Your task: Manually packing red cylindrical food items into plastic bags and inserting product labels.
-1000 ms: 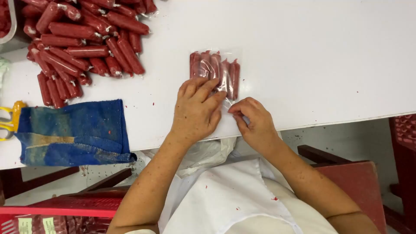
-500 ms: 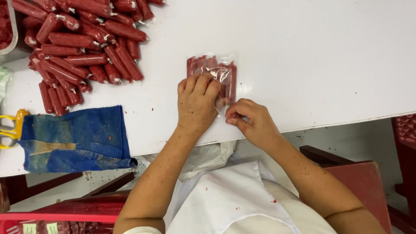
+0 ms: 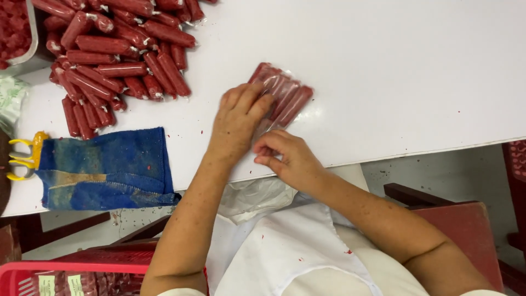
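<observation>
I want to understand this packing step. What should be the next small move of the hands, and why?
Probably fold the open end flat. The left hand presses on the clear bag of sausages, which lies slanted on the white table, while the right hand pinches its near edge.

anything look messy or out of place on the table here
Small red specks dot the white table near the worn blue cloth. The clear bag of red sausages lies askew under the left hand. The loose sausage pile is jumbled.
</observation>
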